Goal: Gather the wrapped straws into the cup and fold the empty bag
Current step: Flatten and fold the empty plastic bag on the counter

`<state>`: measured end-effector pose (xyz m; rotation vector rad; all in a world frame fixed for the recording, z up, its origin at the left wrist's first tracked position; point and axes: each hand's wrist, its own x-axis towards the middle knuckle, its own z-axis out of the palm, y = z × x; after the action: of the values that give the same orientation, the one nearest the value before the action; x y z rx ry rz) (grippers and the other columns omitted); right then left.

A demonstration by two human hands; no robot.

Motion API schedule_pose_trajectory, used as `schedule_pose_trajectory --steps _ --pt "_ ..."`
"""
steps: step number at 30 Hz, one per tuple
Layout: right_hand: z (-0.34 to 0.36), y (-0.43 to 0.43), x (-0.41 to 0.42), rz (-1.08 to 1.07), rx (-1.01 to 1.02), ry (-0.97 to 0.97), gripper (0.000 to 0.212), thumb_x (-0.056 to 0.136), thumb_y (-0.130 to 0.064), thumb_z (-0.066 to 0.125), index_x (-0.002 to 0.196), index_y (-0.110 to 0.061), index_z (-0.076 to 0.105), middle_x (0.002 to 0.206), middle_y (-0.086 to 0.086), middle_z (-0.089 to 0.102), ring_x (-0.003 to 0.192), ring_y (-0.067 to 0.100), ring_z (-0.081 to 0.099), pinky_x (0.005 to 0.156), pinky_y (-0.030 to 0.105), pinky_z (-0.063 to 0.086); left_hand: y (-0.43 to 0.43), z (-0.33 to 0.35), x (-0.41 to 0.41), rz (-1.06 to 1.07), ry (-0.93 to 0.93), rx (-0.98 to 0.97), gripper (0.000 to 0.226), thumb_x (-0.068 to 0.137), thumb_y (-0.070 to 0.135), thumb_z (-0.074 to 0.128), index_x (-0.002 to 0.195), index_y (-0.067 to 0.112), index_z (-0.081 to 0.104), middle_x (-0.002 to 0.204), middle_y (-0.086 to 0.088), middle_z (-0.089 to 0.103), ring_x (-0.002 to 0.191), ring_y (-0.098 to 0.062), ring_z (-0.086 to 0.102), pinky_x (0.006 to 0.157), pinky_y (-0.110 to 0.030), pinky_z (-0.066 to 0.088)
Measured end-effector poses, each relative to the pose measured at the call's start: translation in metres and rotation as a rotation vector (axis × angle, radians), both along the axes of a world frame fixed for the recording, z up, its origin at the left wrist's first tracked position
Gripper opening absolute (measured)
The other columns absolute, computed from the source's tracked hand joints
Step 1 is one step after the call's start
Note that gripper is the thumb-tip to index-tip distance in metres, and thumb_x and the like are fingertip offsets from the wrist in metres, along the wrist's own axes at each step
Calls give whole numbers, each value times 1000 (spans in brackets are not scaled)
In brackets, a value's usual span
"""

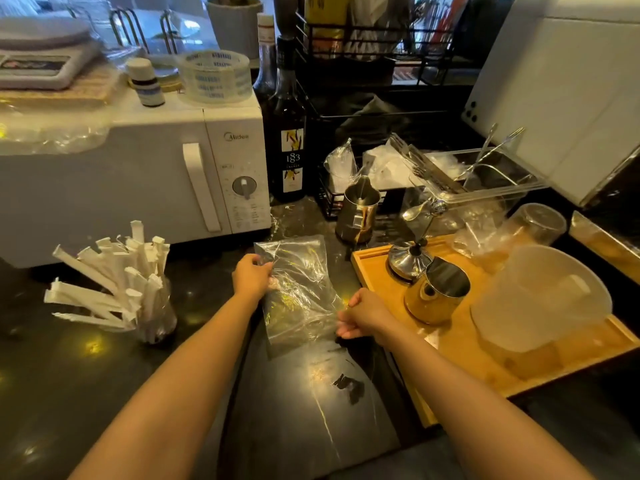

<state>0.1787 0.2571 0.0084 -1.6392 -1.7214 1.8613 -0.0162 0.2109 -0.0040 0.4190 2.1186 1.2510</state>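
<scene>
Head: bag (298, 292) between both hands.

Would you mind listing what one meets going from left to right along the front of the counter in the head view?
Cup of wrapped straws → left hand → empty bag → right hand → gold pitcher on the wooden tray → frosted plastic jug.

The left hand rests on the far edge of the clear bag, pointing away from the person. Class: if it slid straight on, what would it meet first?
Probably the microwave. The left hand points up-counter over the bag; beyond lies bare counter, then the microwave's lower right corner. Depth is unclear, so it might slip past toward the syrup bottle.
</scene>
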Motion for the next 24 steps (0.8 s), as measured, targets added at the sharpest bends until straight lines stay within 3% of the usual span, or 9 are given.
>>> schedule_pose_trajectory --steps 3,6,8,10,12,15,18,20,24 --pt "-1 -1 -2 112 102 -138 33 84 -1 58 72 -15 31 69 12 56 52 21 58 42 23 50 -5 -5 5 -134 231 -54 58 87 16 53 137 7 26 135 -20 44 121 -33 45 102 -44 39" --pt "5 6 -8 329 431 -388 16 85 -13 57 82 -10 43 82 13 57 73 25 58 63 34 51 -11 -5 18 -314 617 -75 53 89 20 47 137 9 28 144 -15 31 130 -31 31 105 -42 32" --pt "9 12 -17 352 640 -386 15 86 -15 53 97 -8 48 97 14 57 85 25 54 71 36 45 -12 -6 25 -466 759 -100 51 90 24 45 136 9 30 147 -13 29 133 -30 27 107 -42 28" --pt "11 20 -30 305 718 -289 20 87 -15 51 106 -7 48 103 13 56 89 24 53 73 35 42 -13 -11 30 -624 807 -173 56 91 33 42 139 11 23 152 -13 21 139 -28 18 112 -43 19" --pt "10 30 -45 206 660 -212 23 89 -18 51 108 -7 46 96 8 54 85 21 50 70 33 41 -15 -15 34 -738 821 -252 62 91 42 36 142 13 15 155 -11 10 142 -26 6 115 -43 9" --pt "5 52 -65 47 402 -157 26 90 -27 52 102 -5 47 88 11 52 81 25 55 70 41 48 -20 -21 36 -831 817 -298 69 90 50 30 143 14 4 156 -8 0 143 -23 -4 115 -44 0" --pt "-4 68 -75 -92 177 -73 24 89 -25 54 92 -1 51 71 12 52 59 20 51 60 34 49 -27 -26 35 -913 842 -301 70 90 53 25 143 15 -2 156 -5 -5 142 -20 -9 114 -43 -5" --pt "-9 75 -79 -101 126 -75 26 88 -23 57 95 2 56 65 9 49 54 18 48 50 28 44 -31 -30 34 -950 852 -316 68 91 52 22 143 16 -4 156 -4 -7 142 -19 -11 114 -41 -7" --pt "-15 88 -92 -83 126 -122 13 85 -10 61 84 3 62 66 8 53 56 18 48 51 27 45 -41 -41 32 -987 880 -354 67 92 50 18 142 14 -6 155 -6 -9 141 -19 -12 113 -37 -9"
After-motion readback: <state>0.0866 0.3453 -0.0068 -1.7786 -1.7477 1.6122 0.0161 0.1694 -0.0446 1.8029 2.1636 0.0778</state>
